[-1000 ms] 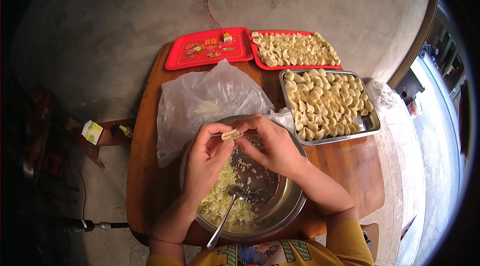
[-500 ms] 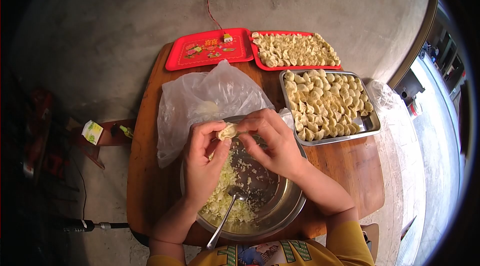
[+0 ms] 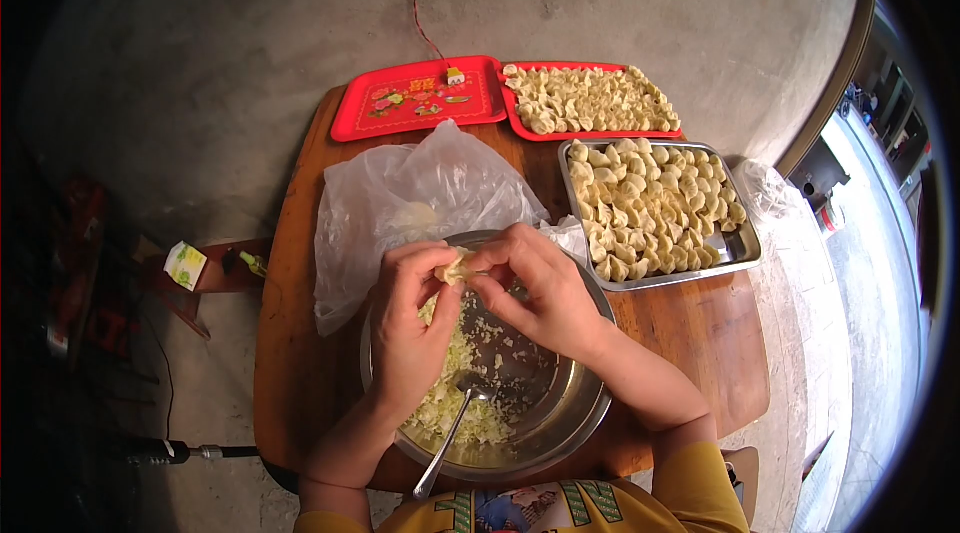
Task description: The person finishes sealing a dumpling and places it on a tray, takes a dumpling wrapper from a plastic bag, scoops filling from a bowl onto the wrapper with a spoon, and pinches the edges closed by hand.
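Mixing bowl (image 3: pixel 548 421): round steel, on the wooden surface (image 3: pixel 690 318) before the person; the landmark for every place below.
Dumpling in hand (image 3: pixel 455 269): above the bowl's far half, between both hands; its wrapper is folded, partly hidden by the fingers.
Left hand (image 3: pixel 412 318): above the bowl's left side; grip clamped on the dumpling, thumb on the near side and fingers behind.
Right hand (image 3: pixel 540 298): above the bowl's far right; grip clamped on the dumpling's right edge with finger and thumb.
Filling (image 3: pixel 455 418): finely chopped, pale green and white, mostly in the bowl's left part, with bits scattered toward its middle.
Spoon (image 3: pixel 447 445): metal, head in the bowl by the filling, handle leaning out over the near rim.
Plastic bag (image 3: pixel 400 198): crumpled, translucent, just beyond the bowl and to its left.
Steel tray (image 3: pixel 741 249): beyond the bowl to the right, packed with folded dumplings (image 3: pixel 650 203).
Red dumpling tray (image 3: pixel 600 136): well beyond the bowl, to the right, also crowded with dumplings.
Floral red tray (image 3: pixel 350 121): well beyond the bowl, to the left.
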`<state>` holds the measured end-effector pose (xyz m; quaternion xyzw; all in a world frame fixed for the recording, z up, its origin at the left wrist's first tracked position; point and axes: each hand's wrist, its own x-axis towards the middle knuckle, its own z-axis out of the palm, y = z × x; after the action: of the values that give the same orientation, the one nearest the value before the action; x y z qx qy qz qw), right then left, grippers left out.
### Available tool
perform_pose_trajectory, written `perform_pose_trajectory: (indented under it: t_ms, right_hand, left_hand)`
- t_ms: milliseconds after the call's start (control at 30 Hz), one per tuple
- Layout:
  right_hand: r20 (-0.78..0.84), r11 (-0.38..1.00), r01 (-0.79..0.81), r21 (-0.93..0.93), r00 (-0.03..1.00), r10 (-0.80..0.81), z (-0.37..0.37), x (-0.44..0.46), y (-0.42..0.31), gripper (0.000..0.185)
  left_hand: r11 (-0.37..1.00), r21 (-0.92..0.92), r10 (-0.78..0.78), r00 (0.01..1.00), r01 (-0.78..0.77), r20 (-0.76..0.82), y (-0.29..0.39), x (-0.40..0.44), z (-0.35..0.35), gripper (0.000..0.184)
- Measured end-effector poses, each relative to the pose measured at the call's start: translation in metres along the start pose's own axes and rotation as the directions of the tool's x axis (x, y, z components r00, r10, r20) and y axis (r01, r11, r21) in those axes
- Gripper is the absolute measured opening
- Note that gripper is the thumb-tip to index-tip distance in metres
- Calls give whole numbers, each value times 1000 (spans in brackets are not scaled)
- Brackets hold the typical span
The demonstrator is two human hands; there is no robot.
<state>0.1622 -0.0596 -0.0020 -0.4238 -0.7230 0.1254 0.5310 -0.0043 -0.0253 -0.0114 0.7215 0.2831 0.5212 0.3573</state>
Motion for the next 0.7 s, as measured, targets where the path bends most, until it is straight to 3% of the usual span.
perform_pose_trajectory:
  t_ms: [100,333,400,500,700]
  right_hand:
    - [-1,991,-96,90,995,97,1,-1,1,17]
    - [33,983,-177,56,984,175,-1,-3,-2,13]
    - [51,947,-267,180,964,262,-1,-4,-1,10]
    - [42,914,-274,300,961,275,-4,-4,0,8]
    - [3,909,-301,287,950,313,-5,-3,1,6]
  left_hand:
    - [999,39,28,999,-28,19,1,-1,0,31]
    - [1000,10,0,999,0,47,1,-1,1,31]
    - [1000,1,-6,999,6,53,0,-1,2,30]
    - [999,-44,-27,999,29,39,-1,-1,2,28]
    - [984,-156,-86,996,90,34,0,-1,0,27]
